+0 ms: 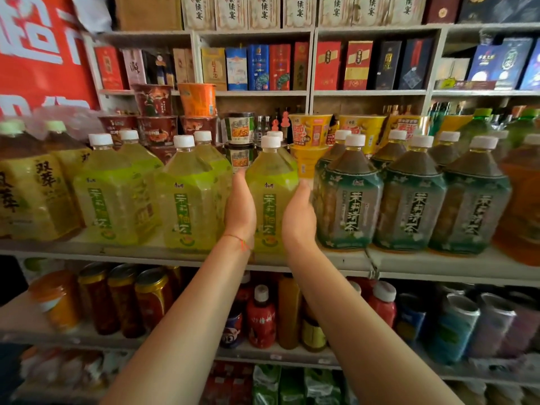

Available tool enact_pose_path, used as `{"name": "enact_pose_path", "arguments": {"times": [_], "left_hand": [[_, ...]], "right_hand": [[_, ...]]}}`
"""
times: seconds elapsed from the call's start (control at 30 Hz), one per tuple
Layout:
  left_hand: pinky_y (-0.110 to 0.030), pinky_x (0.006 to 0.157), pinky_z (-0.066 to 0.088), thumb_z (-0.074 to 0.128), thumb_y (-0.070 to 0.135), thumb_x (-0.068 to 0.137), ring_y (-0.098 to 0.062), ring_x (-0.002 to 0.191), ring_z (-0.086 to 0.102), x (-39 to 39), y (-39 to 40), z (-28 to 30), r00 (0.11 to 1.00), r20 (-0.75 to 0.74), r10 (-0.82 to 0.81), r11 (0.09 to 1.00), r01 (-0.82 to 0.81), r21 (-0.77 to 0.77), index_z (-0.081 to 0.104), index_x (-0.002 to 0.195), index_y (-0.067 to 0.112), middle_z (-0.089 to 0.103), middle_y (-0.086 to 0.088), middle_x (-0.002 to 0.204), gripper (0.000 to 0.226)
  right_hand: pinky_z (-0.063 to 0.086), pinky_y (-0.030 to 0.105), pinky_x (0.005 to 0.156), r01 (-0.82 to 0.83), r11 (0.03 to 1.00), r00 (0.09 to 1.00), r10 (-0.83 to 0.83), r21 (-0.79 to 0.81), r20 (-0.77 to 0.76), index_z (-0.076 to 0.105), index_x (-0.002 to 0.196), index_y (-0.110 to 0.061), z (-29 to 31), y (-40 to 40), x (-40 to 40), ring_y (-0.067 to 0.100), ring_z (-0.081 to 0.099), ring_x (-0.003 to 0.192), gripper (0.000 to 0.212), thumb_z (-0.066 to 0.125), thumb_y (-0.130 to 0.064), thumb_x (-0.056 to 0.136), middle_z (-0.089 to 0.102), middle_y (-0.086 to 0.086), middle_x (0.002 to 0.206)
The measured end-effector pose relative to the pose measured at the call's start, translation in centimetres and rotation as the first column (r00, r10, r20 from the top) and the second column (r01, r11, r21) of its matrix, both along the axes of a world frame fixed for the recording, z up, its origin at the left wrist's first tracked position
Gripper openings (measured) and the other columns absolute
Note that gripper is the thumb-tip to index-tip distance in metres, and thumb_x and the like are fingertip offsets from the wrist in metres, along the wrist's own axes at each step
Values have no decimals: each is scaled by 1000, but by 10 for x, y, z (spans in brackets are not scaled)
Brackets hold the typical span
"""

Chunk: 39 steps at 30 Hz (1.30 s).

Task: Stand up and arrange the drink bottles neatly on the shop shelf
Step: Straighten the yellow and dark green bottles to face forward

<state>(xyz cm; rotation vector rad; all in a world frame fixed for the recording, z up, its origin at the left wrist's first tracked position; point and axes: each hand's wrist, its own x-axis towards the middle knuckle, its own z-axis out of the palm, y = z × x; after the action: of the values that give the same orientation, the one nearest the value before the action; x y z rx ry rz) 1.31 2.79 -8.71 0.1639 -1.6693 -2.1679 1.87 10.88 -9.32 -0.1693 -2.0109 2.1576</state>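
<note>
**Both hands on a green tea bottle at the shelf edge**

Two bare forearms reach up from the near edge toward the middle shelf. Left hand lies flat against the left side of a light green tea bottle, fingers straight and pointing up, a thin red string round the wrist. Right hand presses the bottle's right side in the same way, fingers extended along the label edge. Neither grip curls round the bottle; both are spread flat, and the bottle sits squeezed between the two palms. The bottle stands upright on the shelf near its front edge, white cap on top.

Left of it stand more light green bottles with white caps, upright, in rows running back. Farther left are yellow-labelled bottles holding darker tea, with pale green caps. Right of the held bottle stands a row of dark teal-labelled bottles, also upright and white-capped, and at the far right edge an orange-brown bottle.

Behind the bottles, instant noodle cups are stacked. Higher shelves carry red, blue and dark gift boxes. The shelf below holds cans and small red bottles.
</note>
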Motion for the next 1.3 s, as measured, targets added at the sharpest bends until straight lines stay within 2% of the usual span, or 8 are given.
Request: {"name": "enact_pose_path", "arguments": {"times": [0.33, 0.53, 0.6, 0.7, 0.77, 0.97, 1.2, 1.3], "left_hand": [[-48, 104, 47, 34, 82, 65, -20, 111, 66, 14, -3, 1, 999, 34, -28, 1000, 28, 1, 75, 108, 32, 76, 3, 110, 77], [-34, 85, 52, 27, 61, 101, -13, 101, 66, 22, -4, -7, 999, 24, -23, 999, 24, -34, 71, 102, 30, 73, 6, 100, 54], [-40, 107, 46, 34, 60, 97, -16, 125, 58, 31, -4, -15, 984, -146, 102, 966, -133, -220, 66, 126, 22, 68, 2, 127, 57], [-43, 117, 35, 45, 29, 99, -26, 139, 45, 51, -21, -15, 685, -700, 202, 691, -606, -393, 53, 140, 3, 52, -12, 145, 48], [-49, 117, 32, 48, 23, 95, -36, 139, 43, 52, -48, -9, 485, -807, 336, 494, -821, -288, 50, 138, -2, 49, -21, 145, 50], [-51, 121, 25, 39, 36, 102, -23, 148, 28, 32, -96, -16, 803, -311, 509, 727, -594, -344, 28, 157, 17, 32, -6, 162, 59], [-48, 124, 14, 46, 31, 96, -34, 150, 24, 24, -135, -36, 554, -616, 560, 313, -830, -462, 45, 147, 9, 34, -16, 159, 56], [-54, 124, 10, 43, 39, 93, -36, 154, 12, 19, -159, -36, 564, -462, 685, 369, -815, -447, 29, 157, 11, 19, -18, 166, 71]], "right_hand": [[33, 48, 117, -25, 999, 999, 26, -35, 19, 49, 147, -21, 0, -3, 8, 29, 46, 136, 76, 15, -68, 98, 53, 5, 146], [27, 51, 120, -131, 978, 980, 153, -164, 129, 42, 151, -24, 11, 9, 1, 30, 40, 141, 84, 28, -79, 89, 45, 5, 154], [31, 54, 117, -181, 960, 975, 203, -213, 91, 50, 146, -29, 8, 9, -9, 31, 47, 137, 89, 41, -86, 77, 51, 4, 149], [36, 57, 112, -207, 957, 971, 226, -205, 75, 60, 134, -34, -6, 11, -33, 32, 55, 128, 103, 57, -90, 48, 61, 5, 139], [37, 56, 112, -203, 960, 971, 222, -191, 87, 61, 133, -36, -8, 10, -39, 31, 55, 128, 96, 52, -86, 51, 62, 4, 136], [37, 55, 112, -223, 950, 970, 239, -218, 52, 67, 121, -33, 11, -10, -11, 30, 57, 124, 63, 46, -77, 82, 67, 6, 128], [36, 54, 114, -234, 951, 968, 248, -200, 47, 62, 131, -32, 7, -32, -18, 28, 57, 124, 57, 36, -68, 96, 67, 4, 129], [38, 54, 112, -238, 949, 968, 250, -208, 34, 65, 126, -32, 4, -36, -20, 28, 60, 120, 54, 36, -67, 97, 69, 4, 125]]}}
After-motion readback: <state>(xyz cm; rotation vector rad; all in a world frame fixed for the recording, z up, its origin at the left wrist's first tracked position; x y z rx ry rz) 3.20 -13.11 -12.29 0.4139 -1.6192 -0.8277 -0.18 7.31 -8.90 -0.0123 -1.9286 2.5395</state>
